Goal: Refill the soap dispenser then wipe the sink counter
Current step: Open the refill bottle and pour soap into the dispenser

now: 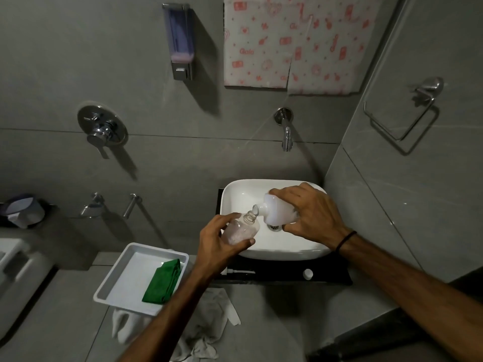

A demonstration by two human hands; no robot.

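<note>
Over the white sink basin my left hand grips a clear soap dispenser bottle, its open neck tilted up to the right. My right hand holds a white refill bottle tipped on its side, its spout touching the dispenser's neck. The dispenser's pump and a small white cap lie on the dark counter in front of the basin. A folded green cloth rests in a white tray to the left.
A wall tap juts out above the basin. A wall-mounted soap dispenser and a mixer valve sit on the grey tiles. A towel ring hangs on the right wall. A crumpled white rag lies below the tray.
</note>
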